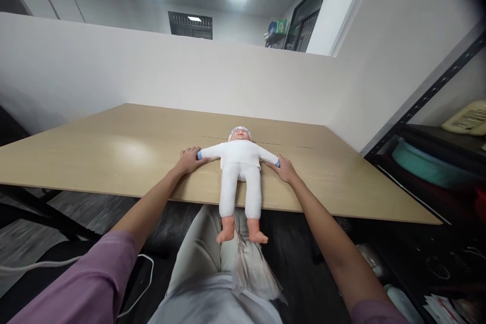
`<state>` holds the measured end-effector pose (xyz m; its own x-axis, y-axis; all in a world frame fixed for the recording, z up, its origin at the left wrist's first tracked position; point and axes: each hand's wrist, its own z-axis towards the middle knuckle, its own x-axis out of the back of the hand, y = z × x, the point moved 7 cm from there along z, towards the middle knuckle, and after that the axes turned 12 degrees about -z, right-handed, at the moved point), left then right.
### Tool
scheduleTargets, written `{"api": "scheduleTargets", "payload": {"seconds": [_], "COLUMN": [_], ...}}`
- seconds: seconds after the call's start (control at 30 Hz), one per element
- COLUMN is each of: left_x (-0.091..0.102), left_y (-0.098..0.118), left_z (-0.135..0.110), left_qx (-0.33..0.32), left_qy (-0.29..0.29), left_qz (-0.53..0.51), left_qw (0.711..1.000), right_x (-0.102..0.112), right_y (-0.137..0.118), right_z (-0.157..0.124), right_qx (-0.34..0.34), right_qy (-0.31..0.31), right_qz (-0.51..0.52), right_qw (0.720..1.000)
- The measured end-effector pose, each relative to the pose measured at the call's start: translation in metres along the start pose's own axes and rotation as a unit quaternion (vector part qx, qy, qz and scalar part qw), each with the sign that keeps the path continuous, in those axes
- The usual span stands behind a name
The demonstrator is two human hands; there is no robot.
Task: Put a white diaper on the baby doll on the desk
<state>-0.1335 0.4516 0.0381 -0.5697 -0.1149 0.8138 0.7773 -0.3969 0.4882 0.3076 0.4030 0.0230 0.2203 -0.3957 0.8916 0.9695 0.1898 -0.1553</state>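
Observation:
On its back at the table's front edge lies a baby doll in a white long-sleeved top, white trousers and a white patterned hat. Its arms are stretched out sideways, and its bare feet hang past the edge over my lap. My left hand is closed round the blue cuff at the end of one doll arm. At the other blue cuff, my right hand grips the opposite arm the same way. The doll's hands are hidden within my fingers.
The doll rests on a wooden table against a low white partition. To the right, a dark shelf rack holds a teal basin and a yellowish container. A white cable hangs at lower left.

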Motion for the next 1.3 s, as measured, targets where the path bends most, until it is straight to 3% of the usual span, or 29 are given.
{"api": "scheduleTargets", "payload": {"seconds": [0.43, 0.77, 1.03, 1.3], "left_x": [-0.008, -0.006, -0.012, -0.023], "left_y": [-0.016, -0.027, -0.039, -0.057], "left_z": [0.042, 0.088, 0.136, 0.177], "left_qx": [-0.023, -0.099, -0.133, -0.108], "left_qy": [-0.004, 0.005, 0.047, 0.06], "left_qz": [0.006, -0.01, 0.01, 0.012], "left_qw": [1.0, 0.995, 0.99, 0.992], "right_x": [-0.013, -0.023, -0.038, -0.053], "right_y": [0.011, 0.024, 0.047, 0.058], "right_z": [0.042, 0.083, 0.123, 0.158], "right_qx": [0.005, 0.057, 0.063, 0.067], "right_qy": [-0.009, 0.006, 0.031, 0.048], "right_qz": [0.012, 0.003, -0.024, -0.056], "right_qw": [1.0, 0.998, 0.997, 0.995]}}
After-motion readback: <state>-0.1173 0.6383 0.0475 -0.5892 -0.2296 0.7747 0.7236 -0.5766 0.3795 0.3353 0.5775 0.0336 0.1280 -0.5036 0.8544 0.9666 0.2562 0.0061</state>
